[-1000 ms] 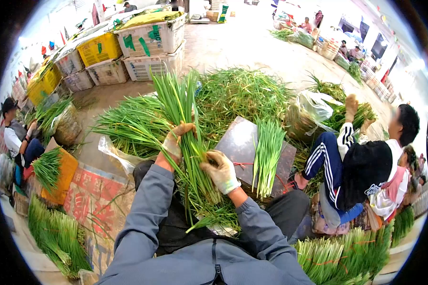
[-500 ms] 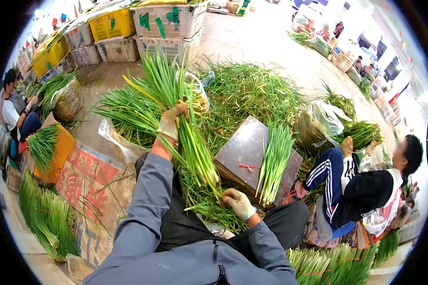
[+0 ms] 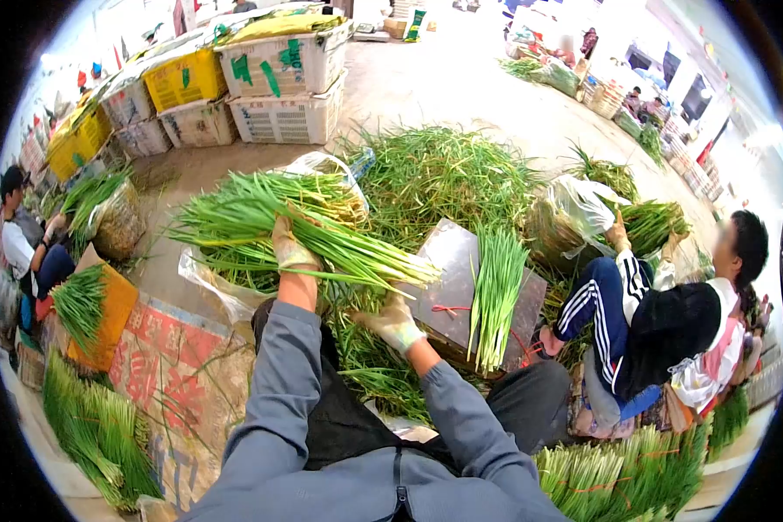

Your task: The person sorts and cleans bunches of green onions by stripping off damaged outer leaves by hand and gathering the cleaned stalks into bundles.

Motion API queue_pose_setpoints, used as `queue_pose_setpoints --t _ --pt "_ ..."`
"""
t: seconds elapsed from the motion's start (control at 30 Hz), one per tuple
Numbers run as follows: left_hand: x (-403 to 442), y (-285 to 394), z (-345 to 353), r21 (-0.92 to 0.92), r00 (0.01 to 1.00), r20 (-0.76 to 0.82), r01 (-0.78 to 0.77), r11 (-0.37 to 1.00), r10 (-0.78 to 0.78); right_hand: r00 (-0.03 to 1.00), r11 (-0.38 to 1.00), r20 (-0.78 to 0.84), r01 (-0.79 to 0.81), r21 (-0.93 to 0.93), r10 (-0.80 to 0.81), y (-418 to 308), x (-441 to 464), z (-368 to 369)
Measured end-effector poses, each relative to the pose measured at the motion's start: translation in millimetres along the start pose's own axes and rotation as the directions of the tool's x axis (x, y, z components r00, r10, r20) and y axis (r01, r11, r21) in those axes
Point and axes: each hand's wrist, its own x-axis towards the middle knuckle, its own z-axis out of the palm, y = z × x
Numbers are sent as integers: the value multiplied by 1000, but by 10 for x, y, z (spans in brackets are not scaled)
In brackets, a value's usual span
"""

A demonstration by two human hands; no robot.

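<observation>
My left hand (image 3: pixel 294 246), in a pale glove, is closed round a bunch of long green stalks (image 3: pixel 357 252). The bunch lies nearly level, its pale ends pointing right over a grey board (image 3: pixel 444 265). Just below those ends is my right hand (image 3: pixel 393 324), gloved, fingers apart as far as they show; its fingertips are partly hidden under the stalks. On the board rests a neat bunch of green stalks (image 3: pixel 498 291), beside a red tie (image 3: pixel 451 309). Loose leaves (image 3: pixel 378 374) lie between my legs.
A large heap of leaves (image 3: pixel 448 178) lies ahead. Stacked crates (image 3: pixel 283 117) stand at the back left. A person (image 3: pixel 670 322) sits at the right near a plastic bag (image 3: pixel 583 204); another person (image 3: pixel 26 235) sits far left. Bundled stalks (image 3: pixel 626 470) stand at lower right.
The bunch in my left hand has turned from upright to nearly level, its pale ends swinging up and right. My right hand has moved up and left, and its fingers have opened.
</observation>
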Motion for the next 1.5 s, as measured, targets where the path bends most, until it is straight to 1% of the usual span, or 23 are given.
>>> queue_pose_setpoints --t 0.07,0.1,0.2,0.23,0.3,0.33,0.37,0.43,0.5,0.57,0.63,0.7,0.77,0.83,0.93,1.0,1.07,1.1,1.17,1.27,1.37,1.47,1.5 --pt "5 -66 -56 -26 1000 -10 16 1000 -16 984 993 154 -101 55 91 -425 168 -124" --pt "-127 -70 21 -49 999 -38 7 999 -9 1000 962 8 25 274 -29 -387 237 -21" --pt "-153 -79 -47 -44 999 31 -16 999 17 989 895 -32 145 421 -145 -366 339 154" --pt "-143 -47 -62 -39 998 -56 -10 999 8 989 894 -42 144 423 -139 -330 275 167" --pt "5 19 -175 44 991 -79 -108 993 112 980 979 -94 183 87 -175 -292 63 145" --pt "181 96 -289 5 989 -87 -118 993 118 916 887 216 387 -252 -338 -145 -70 5" --pt "334 202 -378 -34 987 -96 -129 991 126 976 981 152 133 138 -153 -296 -341 -180" --pt "470 400 -506 -49 990 -31 -142 989 141 974 990 179 138 17 -139 148 -644 -178" --pt "250 551 -312 -117 994 -87 -76 990 66 980 985 157 96 146 -119 753 -988 22" --pt "421 505 -461 -77 989 -59 -137 988 132 812 963 564 6 -269 152 1091 -1084 60" --pt "299 420 -344 -71 994 -44 -107 992 104 649 841 676 101 -531 349 1019 -1111 -144" --pt "374 372 -408 -113 994 -57 -101 988 95 957 962 288 57 -266 22 1052 -836 -215" --pt "550 242 -600 -153 997 62 -37 988 47 992 988 -19 -123 89 125 374 -575 -656" --pt "403 106 -450 -84 999 50 -16 996 20 942 988 -336 64 138 -14 361 -194 -609" --pt "297 -32 -336 -69 1000 3 -28 997 28 969 935 -246 86 344 1 202 19 -660" --pt "302 20 -294 -134 998 -50 -53 990 46 995 729 6 -75 681 97 416 171 -607" --pt "314 134 -364 -230 1000 -14 22 973 -26 970 726 -15 -171 666 242 663 23 -652" --pt "505 114 -570 -34 995 -12 -103 994 103 919 702 -53 -260 663 390 806 -108 -665" --pt "555 172 -631 -131 995 6 -96 987 97 877 559 -53 -257 788 478 1317 -215 -574" --pt "-24 222 8 -52 972 -230 -47 998 34 935 510 42 -230 829 353 788 -237 -473" --pt "345 -74 -441 -2 996 -76 -41 999 41 990 408 63 -110 906 127 -35 -58 -426" --pt "287 -87 -371 -56 996 -92 -3 998 -2 975 335 36 -110 936 220 68 223 -331" --pt "382 -71 -452 -64 994 -113 -16 998 9 975 202 83 -125 971 205 235 162 -448"
